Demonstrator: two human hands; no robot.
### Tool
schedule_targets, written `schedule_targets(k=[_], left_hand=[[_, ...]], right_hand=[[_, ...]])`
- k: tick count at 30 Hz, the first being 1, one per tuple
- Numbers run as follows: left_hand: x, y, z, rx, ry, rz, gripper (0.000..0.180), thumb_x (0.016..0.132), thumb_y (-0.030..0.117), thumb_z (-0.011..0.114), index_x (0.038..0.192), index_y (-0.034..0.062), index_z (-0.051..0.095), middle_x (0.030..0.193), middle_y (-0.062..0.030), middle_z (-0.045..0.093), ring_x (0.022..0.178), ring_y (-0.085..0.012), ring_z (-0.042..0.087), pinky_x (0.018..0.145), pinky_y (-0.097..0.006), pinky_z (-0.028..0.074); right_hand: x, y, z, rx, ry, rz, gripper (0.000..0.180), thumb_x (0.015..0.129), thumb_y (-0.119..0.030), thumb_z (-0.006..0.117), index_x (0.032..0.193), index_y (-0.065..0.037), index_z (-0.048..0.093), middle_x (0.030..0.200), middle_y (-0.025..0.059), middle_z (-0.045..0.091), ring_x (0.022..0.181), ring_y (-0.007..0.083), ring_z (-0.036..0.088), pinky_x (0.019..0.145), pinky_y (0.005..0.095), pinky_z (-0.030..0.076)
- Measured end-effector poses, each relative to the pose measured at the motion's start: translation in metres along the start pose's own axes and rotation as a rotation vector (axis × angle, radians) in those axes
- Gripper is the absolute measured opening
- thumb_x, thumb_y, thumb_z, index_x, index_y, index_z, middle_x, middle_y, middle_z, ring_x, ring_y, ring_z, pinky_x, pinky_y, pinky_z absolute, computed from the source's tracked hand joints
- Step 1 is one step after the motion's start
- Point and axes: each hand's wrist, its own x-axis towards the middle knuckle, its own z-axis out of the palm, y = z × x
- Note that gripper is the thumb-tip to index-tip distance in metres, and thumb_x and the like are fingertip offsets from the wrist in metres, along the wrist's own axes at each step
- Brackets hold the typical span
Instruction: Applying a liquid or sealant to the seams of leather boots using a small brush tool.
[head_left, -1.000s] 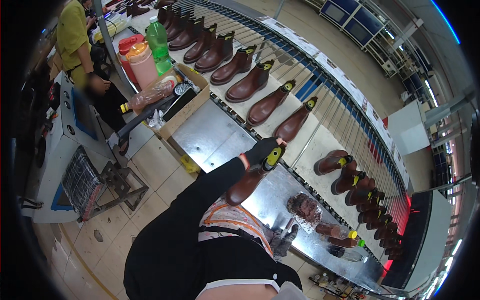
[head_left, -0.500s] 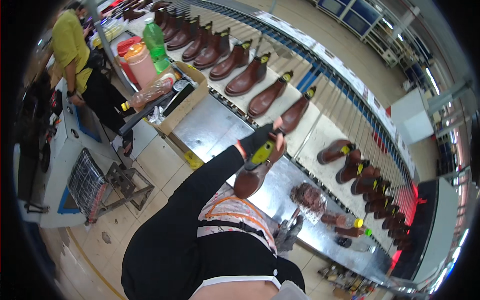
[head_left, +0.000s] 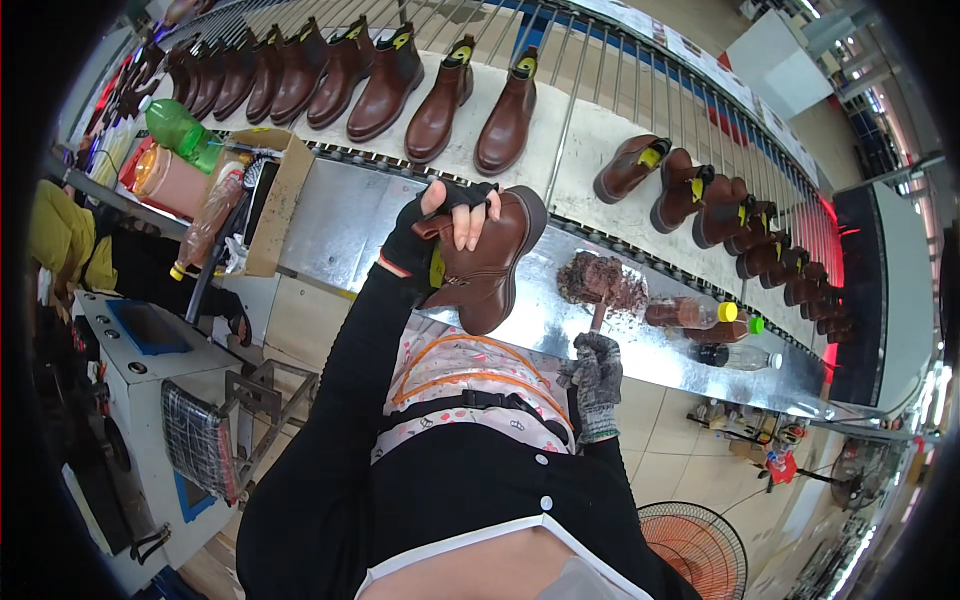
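A brown ankle boot (head_left: 492, 262) is in my left hand (head_left: 455, 215), which wears a black fingerless glove. The fingers wrap over the boot's upper, and the dark sole faces right. My right hand (head_left: 597, 375), in a grey knit glove, is closed round a thin tool (head_left: 598, 318) with a brownish handle. The tool's far end meets a crumbly dark-brown clump (head_left: 603, 278) on the metal ledge, so its head cannot be made out.
More brown boots (head_left: 506, 125) stand in a row along the conveyor (head_left: 575, 190). Bottles (head_left: 690, 313) lie on the metal ledge (head_left: 345, 225) at right. A cardboard box (head_left: 285, 195) stands at left, a person in yellow (head_left: 55, 235) beyond. A fan (head_left: 695, 550) is behind right.
The view has turned. My left hand has rotated the boot so its sole now faces right. My right hand has moved forward, bringing the tool to the brown clump.
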Motion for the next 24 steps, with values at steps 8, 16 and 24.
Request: schedule_targets(k=[8,16,24], left_hand=[[0.006,-0.003,0.01,0.008,-0.021,-0.019,0.071,0.097,0.049,0.019,0.049,0.0089,0.054,0.049,-0.0028,0.053,0.055,-0.0157,0.049,0.087,-0.036,0.034],[0.008,-0.003,0.01,-0.009,-0.048,-0.034,0.072,0.096,0.052,0.022,0.048,0.0078,0.054,0.048,-0.0033,0.051,0.055,-0.0163,0.048,0.086,-0.036,0.034],[0.012,-0.001,0.01,0.013,-0.108,-0.058,0.073,0.095,0.053,0.021,0.049,0.008,0.055,0.048,-0.0032,0.052,0.057,-0.0162,0.048,0.087,-0.036,0.034]], right_hand=[[0.01,-0.092,0.012,-0.255,-0.317,-0.101,0.034,0.089,-0.019,0.055,0.116,0.002,0.055,0.101,0.0108,0.062,0.07,0.01,0.06,0.051,0.0202,0.05],[0.02,-0.155,0.05,-0.936,-0.525,-0.896,0.03,0.078,-0.015,0.062,0.106,-0.005,0.064,0.099,0.0109,0.066,0.082,0.0222,0.063,0.072,0.0331,0.051],[0.02,-0.156,0.058,-1.051,-0.599,-0.799,0.042,0.067,-0.026,0.063,0.105,-0.01,0.065,0.102,0.0095,0.065,0.096,0.0274,0.06,0.084,0.0368,0.047]])
